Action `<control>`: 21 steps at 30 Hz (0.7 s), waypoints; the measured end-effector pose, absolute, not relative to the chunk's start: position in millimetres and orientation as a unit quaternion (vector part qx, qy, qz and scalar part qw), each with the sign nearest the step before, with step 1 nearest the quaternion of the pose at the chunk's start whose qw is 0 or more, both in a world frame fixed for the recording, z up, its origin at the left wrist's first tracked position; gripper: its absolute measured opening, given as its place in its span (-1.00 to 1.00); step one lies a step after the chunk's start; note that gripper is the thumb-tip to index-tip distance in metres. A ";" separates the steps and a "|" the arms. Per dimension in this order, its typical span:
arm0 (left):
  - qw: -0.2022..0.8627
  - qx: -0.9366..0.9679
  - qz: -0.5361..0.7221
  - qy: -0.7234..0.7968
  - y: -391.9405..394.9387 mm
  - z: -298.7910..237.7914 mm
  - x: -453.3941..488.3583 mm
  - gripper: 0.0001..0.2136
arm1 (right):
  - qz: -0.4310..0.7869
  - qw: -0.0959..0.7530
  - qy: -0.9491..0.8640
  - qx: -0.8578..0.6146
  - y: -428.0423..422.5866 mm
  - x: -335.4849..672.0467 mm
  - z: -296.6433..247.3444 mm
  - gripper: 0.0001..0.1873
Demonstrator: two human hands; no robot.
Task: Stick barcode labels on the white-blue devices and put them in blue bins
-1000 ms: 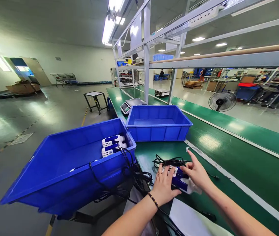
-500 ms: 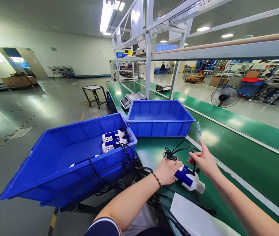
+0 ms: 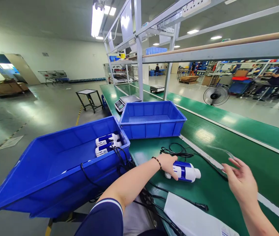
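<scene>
My left hand (image 3: 168,164) is closed around the rear of a blue-and-white plastic appliance (image 3: 186,171) lying on the green bench, its narrow white end pointing right. A black cord (image 3: 176,149) lies looped just behind it and runs on toward my right hand (image 3: 242,178). That hand is off to the right, thumb and index finger close together at a thin, pale label strip (image 3: 221,149), blurred by motion. Whether the cord touches the right hand, I cannot tell. In the blue bin (image 3: 63,141) at left are similar appliances (image 3: 107,144), their cords hanging over its edge.
A second blue bin (image 3: 154,129) stands behind my hands, beside a digital scale (image 3: 127,101). Near my body lies a white sheet (image 3: 193,213) with a black plug (image 3: 200,206) close by. Metal shelf posts (image 3: 139,65) rise at the back; a fan (image 3: 214,96) stands beyond.
The appliance has been turned, showing a different side with its end now pointing right. My right hand has moved right, away from it, with the label strip. The view has shifted slightly.
</scene>
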State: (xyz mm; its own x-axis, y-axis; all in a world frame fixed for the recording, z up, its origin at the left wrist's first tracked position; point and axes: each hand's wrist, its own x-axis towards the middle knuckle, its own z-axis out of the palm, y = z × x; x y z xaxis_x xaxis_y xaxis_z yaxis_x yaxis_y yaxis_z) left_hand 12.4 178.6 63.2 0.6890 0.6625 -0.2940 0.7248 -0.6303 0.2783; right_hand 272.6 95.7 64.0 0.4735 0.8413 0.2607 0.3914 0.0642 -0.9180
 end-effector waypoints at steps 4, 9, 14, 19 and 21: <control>0.251 0.890 -0.099 0.368 160.3 64.6 10.2 -0.24 | 0.188 0.586 -0.442 -0.652 62.7 282.5 68.6 -0.53; 0.161 0.916 0.089 0.356 113.3 45.8 4.6 -0.35 | 0.245 0.537 -0.415 -0.692 45.5 287.2 57.0 -0.59; 0.169 0.895 0.137 0.389 94.8 26.1 3.0 -0.18 | 0.272 0.477 -0.431 -0.716 39.4 277.9 48.2 -0.55; 0.298 0.834 0.185 0.425 104.3 26.1 1.8 -0.23 | 0.307 0.392 -0.470 -0.728 34.2 272.8 45.5 -0.52; 0.334 0.814 0.219 0.422 106.1 23.3 -0.8 -0.27 | 0.323 0.357 -0.481 -0.733 32.4 270.3 44.2 -0.49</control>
